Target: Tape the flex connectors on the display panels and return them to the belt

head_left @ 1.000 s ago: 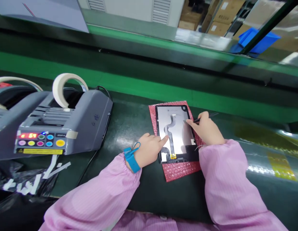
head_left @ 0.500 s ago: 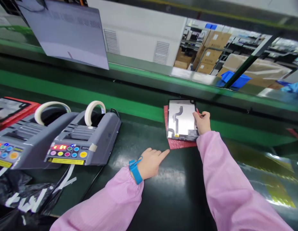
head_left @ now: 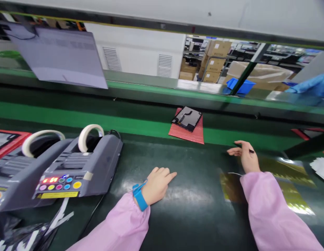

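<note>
My left hand (head_left: 157,185), with a blue wrist strap (head_left: 140,197), lies on the dark bench mat, index finger stretched out; it holds nothing. At the right, my right hand (head_left: 244,157) is raised over the bench near the yellow film sheets (head_left: 232,190), fingers partly curled. A small black object (head_left: 251,151) sticks out from it; its kind and most of its length are hidden. Away from both hands, a tablet display panel (head_left: 191,118) with a dark flex cable lies askew on a red bubble-wrap sheet (head_left: 186,135) at the bench's rear.
Two grey tape dispensers (head_left: 99,174) with white tape rolls stand at the left. Tape strips and black plastic (head_left: 17,228) lie before them. Another red-bordered panel (head_left: 7,141) is behind. A green post (head_left: 308,144) and white sheets (head_left: 321,168) are at the right.
My right hand has let go of the display panel and moved right and toward me. The panel and red sheet now lie farther back, turned. The view has shifted; my left hand stays on the mat.
</note>
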`<action>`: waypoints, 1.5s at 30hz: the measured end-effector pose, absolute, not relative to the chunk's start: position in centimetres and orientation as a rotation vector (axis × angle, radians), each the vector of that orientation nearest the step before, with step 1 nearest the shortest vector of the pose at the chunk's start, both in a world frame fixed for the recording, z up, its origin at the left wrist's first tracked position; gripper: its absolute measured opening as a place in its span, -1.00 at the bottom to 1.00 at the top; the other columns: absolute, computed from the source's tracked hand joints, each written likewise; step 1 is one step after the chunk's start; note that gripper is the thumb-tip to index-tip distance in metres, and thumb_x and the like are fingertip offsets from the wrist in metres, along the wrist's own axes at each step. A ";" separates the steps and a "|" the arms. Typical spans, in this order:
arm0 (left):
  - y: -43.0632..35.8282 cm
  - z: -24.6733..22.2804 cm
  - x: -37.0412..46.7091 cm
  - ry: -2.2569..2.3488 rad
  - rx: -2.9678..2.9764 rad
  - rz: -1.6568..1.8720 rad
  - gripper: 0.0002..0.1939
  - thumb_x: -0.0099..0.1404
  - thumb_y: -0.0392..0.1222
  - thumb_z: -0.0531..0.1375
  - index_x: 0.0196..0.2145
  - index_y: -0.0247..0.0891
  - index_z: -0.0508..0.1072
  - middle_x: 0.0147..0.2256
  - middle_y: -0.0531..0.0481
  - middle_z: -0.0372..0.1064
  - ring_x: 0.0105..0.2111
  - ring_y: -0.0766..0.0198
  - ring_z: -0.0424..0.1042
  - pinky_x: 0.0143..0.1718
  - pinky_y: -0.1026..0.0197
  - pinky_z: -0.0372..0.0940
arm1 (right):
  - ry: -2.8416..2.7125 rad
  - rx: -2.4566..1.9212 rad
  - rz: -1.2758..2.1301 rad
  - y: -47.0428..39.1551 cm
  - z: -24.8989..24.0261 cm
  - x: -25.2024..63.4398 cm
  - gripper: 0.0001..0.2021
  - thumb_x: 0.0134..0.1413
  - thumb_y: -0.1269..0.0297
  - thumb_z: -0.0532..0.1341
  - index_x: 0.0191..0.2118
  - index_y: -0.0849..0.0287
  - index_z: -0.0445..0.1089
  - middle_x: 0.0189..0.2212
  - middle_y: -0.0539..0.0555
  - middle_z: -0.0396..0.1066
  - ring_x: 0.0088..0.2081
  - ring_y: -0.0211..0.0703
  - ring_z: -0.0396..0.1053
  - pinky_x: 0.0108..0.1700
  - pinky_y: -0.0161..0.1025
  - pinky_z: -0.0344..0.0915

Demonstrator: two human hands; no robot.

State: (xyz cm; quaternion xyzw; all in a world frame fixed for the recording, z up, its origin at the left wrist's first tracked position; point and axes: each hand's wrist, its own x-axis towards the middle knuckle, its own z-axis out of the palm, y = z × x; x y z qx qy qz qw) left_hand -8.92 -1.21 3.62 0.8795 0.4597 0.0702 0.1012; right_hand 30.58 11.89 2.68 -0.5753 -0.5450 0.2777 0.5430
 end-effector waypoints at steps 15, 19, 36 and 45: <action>0.2 2.2 6.7 0.680 2.787 0.389 -0.53 0.43 -0.27 0.05 0.26 -0.11 0.32 0.33 -0.05 0.23 0.39 0.02 0.06 0.38 -0.19 -0.01 | -0.983 -1.571 0.824 -1.5 2.2 37.6 -0.50 -0.15 -0.22 0.44 -0.32 0.13 0.45 -0.53 0.06 0.49 -0.63 -0.23 0.31 -0.61 -0.27 0.26; 0.8 2.3 9.3 0.661 2.785 0.298 -0.50 0.47 -0.03 0.08 0.31 -0.09 0.25 0.39 -0.09 0.09 0.41 -0.12 -0.01 0.36 -0.38 -0.08 | -1.095 -1.589 0.836 -1.6 2.2 36.4 -0.52 -0.12 -0.21 0.42 -0.38 0.10 0.35 -0.64 -0.02 0.41 -0.69 -0.28 0.21 -0.65 -0.30 0.18; 1.0 2.2 9.3 0.653 2.806 0.267 -0.45 0.47 -0.01 0.11 0.36 -0.05 0.21 0.40 -0.08 0.08 0.42 -0.09 -0.01 0.37 -0.35 -0.07 | -1.100 -1.568 0.936 -1.1 3.0 34.5 -0.56 0.02 -0.17 0.35 -0.44 0.07 0.24 -0.61 -0.03 0.45 -0.75 -0.35 0.13 -0.71 -0.35 0.03; 0.8 1.8 9.3 0.649 2.825 0.291 -0.46 0.47 0.05 0.08 0.35 -0.04 0.22 0.39 -0.06 0.09 0.41 -0.06 0.01 0.37 -0.32 -0.07 | -1.151 -1.265 1.024 -0.5 3.3 30.4 -0.60 0.07 -0.12 0.35 -0.44 0.05 0.24 -0.57 0.00 0.47 -0.68 -0.26 0.26 -0.66 -0.31 0.11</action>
